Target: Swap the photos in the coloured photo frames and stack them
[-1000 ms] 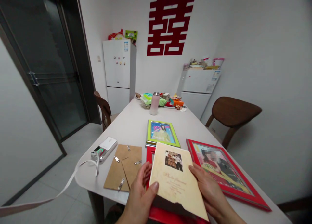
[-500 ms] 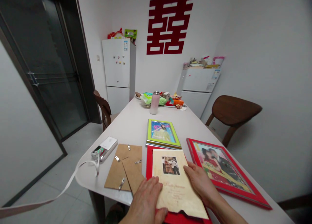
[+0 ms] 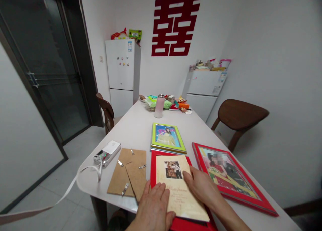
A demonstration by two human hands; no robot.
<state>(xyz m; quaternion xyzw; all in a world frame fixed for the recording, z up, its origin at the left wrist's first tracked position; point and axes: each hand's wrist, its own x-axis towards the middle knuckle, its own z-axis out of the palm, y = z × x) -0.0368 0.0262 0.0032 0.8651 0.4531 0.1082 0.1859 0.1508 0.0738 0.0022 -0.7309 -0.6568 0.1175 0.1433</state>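
Sheet laid over the near frame, other pieces set around it on the counter.
A backing board is placed left of the near frame, with a device set farther left, by the counter's edge. The rear frame is positioned just behind the near one, the right-hand frame to the right. Farther back, a bottle is stood before heaped packets. The counter is flanked by a left chair and a right chair.

The table bears frames, a backing board, a bottle.
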